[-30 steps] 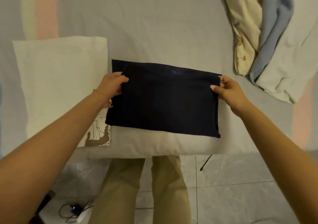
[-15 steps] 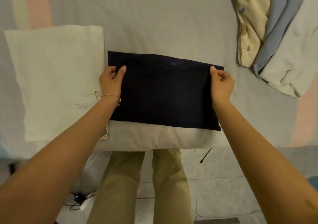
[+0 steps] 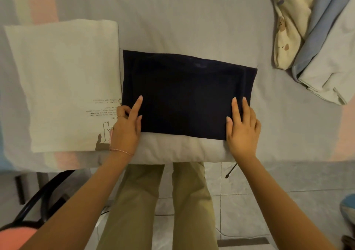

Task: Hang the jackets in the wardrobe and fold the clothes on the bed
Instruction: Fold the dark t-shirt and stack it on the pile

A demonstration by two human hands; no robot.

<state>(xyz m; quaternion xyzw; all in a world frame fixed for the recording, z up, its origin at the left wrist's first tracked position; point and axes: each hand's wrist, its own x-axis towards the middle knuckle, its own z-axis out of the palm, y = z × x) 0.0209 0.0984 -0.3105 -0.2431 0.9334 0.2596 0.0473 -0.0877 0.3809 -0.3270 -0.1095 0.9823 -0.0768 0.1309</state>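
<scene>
A folded dark navy garment (image 3: 184, 92) lies flat on the bed (image 3: 192, 19) near its front edge. My left hand (image 3: 126, 128) rests at the garment's near left corner, index finger stretched out on the cloth, the other fingers curled. My right hand (image 3: 242, 128) lies flat on the near right corner with straight fingers pressing the cloth. A folded white shirt with a small print (image 3: 63, 84) lies just left of the dark garment. At the upper right sits an unfolded pile: a cream printed piece (image 3: 288, 28), a light blue piece (image 3: 318, 30) and a whitish piece (image 3: 334, 65).
The bed's front edge runs across the middle, with tiled floor (image 3: 249, 207) below. My legs in khaki trousers (image 3: 157, 207) stand against the bed. A black chair frame with an orange seat (image 3: 21, 228) sits at the lower left.
Both hands have let go of the garment's far edge and slid back to its near corners. The garment now lies folded and flat.
</scene>
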